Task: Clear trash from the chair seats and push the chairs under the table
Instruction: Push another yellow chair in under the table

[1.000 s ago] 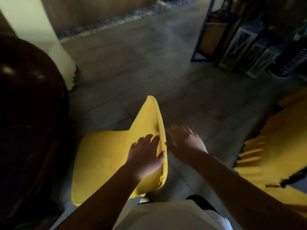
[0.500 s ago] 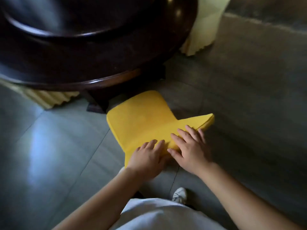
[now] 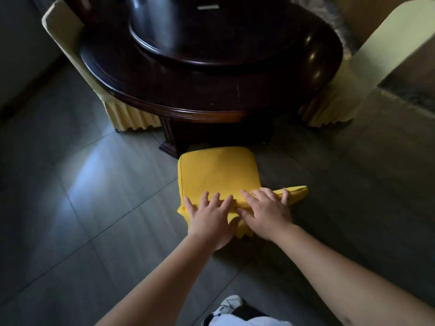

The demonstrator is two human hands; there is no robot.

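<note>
Both hands atop chair backrest

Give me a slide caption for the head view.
Both hands rest on a yellow chair's backrest facing the dark round table.

Yellow fabric-covered chair, seat facing round dark wooden table; left hand and right hand flat on its backrest top, fingers spread. Grey tiled floor.
</note>
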